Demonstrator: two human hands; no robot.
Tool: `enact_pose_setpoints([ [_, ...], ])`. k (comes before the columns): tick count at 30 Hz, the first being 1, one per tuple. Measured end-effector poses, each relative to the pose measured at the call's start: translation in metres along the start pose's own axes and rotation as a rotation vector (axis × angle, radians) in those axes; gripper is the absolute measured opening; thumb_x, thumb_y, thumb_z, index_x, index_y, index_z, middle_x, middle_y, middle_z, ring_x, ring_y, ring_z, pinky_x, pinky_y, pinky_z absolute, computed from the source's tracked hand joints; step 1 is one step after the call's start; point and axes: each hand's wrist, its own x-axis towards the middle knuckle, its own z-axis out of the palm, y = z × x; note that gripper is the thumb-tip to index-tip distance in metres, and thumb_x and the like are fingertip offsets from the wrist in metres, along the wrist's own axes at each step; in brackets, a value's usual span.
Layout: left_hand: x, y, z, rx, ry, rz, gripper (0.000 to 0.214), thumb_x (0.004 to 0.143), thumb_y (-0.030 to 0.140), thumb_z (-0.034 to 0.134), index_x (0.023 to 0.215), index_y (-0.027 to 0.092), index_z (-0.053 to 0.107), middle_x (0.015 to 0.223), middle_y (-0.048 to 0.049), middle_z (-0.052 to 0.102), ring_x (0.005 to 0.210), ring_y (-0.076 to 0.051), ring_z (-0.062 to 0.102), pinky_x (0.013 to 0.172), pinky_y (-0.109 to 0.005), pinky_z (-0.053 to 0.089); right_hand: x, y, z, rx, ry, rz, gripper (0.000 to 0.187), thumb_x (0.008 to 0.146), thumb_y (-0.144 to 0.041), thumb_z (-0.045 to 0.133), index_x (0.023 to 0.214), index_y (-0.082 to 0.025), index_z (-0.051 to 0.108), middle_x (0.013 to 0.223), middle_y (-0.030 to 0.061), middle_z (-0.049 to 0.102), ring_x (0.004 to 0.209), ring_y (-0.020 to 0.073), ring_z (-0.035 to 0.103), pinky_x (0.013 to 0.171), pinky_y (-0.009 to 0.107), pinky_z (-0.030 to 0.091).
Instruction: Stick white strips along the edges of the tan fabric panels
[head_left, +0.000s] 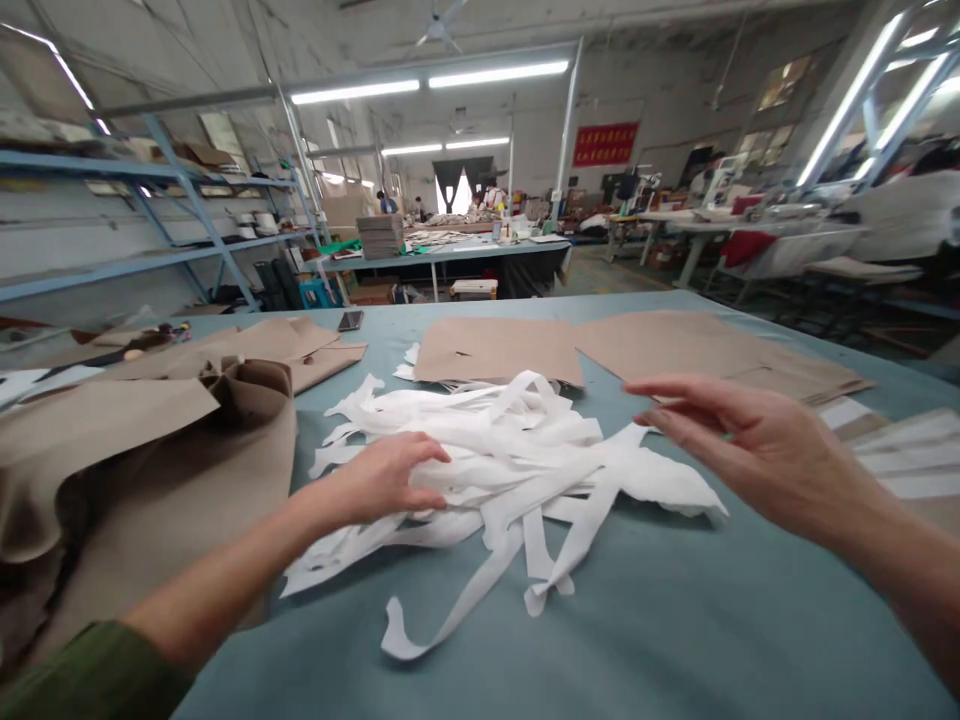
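Note:
A loose heap of white fabric-like strips (517, 465) lies tangled on the blue-green table. Over the heap's left part is my left hand (394, 475), its fingers curved and the thumb held apart from them; nothing shows in its grasp. My right hand (750, 440) hovers at the heap's right end, thumb and fingers spread with a gap between them. The tip of a wide white piece (664, 475) comes up close to that thumb, and I cannot tell whether they touch.
Behind the heap lie a brown sheet (499, 350) and a larger brown sheet (690, 345). Folded brown material (247, 450) is bunched up at the left. A dark phone-like object (350, 320) sits near the far edge. White-and-brown pieces (915, 455) lie at right.

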Motion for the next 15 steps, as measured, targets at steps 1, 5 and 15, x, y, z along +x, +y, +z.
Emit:
enact_pose_setpoints([
  [1,-0.012,0.012,0.01,-0.009,-0.013,0.033,0.041,0.076,0.038,0.077,0.115,0.03,0.068,0.122,-0.0021,0.068,0.112,-0.022,0.062,0.098,-0.03,0.045,-0.014,-0.009,0.001,0.042,-0.049,-0.026,0.035,0.087,-0.054,0.055,0.11,-0.034,0.072,0.095,0.0031,0.076,0.073,0.0223,0.07,0.06,0.033,0.056],
  [5,-0.052,0.043,0.054,-0.03,-0.012,0.082,0.039,0.07,0.027,0.08,0.107,0.028,0.071,0.127,-0.0052,0.066,0.123,-0.027,0.056,0.108,-0.038,0.04,-0.07,-0.03,0.029,0.135,-0.241,-0.037,0.029,0.09,-0.043,0.052,0.106,-0.031,0.072,0.11,0.005,0.074,0.091,0.0252,0.071,0.077,0.038,0.058],
  [15,-0.141,0.074,0.109,-0.119,0.176,0.042,0.011,0.089,0.03,0.061,0.094,0.028,0.071,0.107,-0.0016,0.073,0.104,-0.022,0.065,0.097,-0.039,0.049,-0.172,-0.055,0.093,0.066,-0.286,-0.067,0.033,0.092,-0.024,0.049,0.118,-0.024,0.067,0.132,0.0093,0.064,0.113,0.0268,0.066,0.094,0.043,0.055],
])
